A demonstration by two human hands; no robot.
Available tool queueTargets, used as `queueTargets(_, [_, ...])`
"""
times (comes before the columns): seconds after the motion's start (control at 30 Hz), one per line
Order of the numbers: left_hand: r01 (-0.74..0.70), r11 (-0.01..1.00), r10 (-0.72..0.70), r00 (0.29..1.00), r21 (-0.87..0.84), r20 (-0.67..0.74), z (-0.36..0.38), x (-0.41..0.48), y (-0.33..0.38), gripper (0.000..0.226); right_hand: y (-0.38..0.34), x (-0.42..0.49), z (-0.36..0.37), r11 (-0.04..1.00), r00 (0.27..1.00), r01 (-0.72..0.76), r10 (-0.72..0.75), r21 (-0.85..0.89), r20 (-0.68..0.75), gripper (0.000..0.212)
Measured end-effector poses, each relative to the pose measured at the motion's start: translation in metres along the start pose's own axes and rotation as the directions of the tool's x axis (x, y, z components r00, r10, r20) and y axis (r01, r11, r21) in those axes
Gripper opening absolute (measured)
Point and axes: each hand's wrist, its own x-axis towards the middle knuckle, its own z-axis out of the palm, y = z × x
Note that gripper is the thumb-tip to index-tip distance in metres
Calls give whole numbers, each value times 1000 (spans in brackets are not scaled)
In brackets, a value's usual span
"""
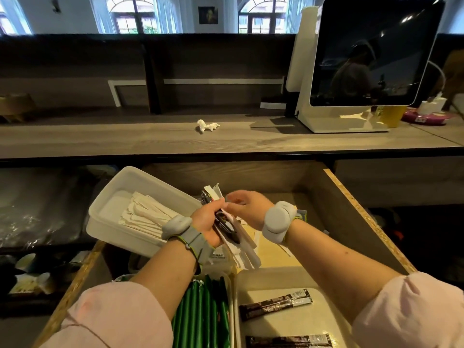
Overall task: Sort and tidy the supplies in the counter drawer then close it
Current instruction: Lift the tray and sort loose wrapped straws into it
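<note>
An open drawer (351,212) fills the lower frame and holds three white trays (130,177). At centre, the left hand (208,219) clamps a mixed bundle (241,242) of light, floppy, slippery sachets and paper sleeves around its middle. The right hand (248,207) pinches its top, probably one strip. Two brown sachets (275,306) lie lower right.

Pale pink sleeves (113,315) in both lower corners; near centre, a rounded grey pod (277,221) on each wrist; grey straps (194,241) edged yellow-green.
</note>
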Motion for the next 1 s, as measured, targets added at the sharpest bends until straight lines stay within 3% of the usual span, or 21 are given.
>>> queueTargets(0.1, [6, 998, -9, 999, -64, -40, -1, 8, -2, 31, 5, -3, -6, 997, 980, 61, -67, -36, -186, 16])
queueTargets(0.17, [-1, 997, -2, 999, -83, -43, -2, 7, -1, 35, 1, -5, -2, 997, 991, 77, -79, -21, -109, 10])
queueTargets(0.27, [35, 999, -35, 999, -23, -5, -4, 5, -1, 43, -3, -3, 6, 986, 999, -12, 7, -165, -35, 19])
queueTargets(0.4, [23, 996, -23, 1000, 86, -10, -4, 3, -4, 38, -8, -5, 3, 980, 989, -113, 128, -166, 78, 34])
queueTargets(0.5, [10, 991, -12, 1000, 130, 13, 4, 1, -10, 38, -8, -7, 1, 963, 971, -177, 205, -201, 124, 34])
queueTargets(0.63, [55, 987, -73, 990, 149, 119, 3, -4, -12, 54, 3, -8, -7, 944, 937, -327, 319, 36, 145, 23])
queueTargets(0.77, [36, 982, -53, 995, 187, 85, -1, -1, -8, 62, 13, -9, -20, 862, 903, -423, 377, 278, 207, 28])
queueTargets(0.83, [43, 978, -58, 996, 202, 71, 1, -4, -9, 55, 16, -10, -25, 818, 897, -437, 363, 374, 253, 31])
queueTargets(1.0, [78, 993, -86, 991, 84, 102, 6, -9, -12, 46, 13, -10, -16, 872, 924, -365, 298, 325, 238, 31])
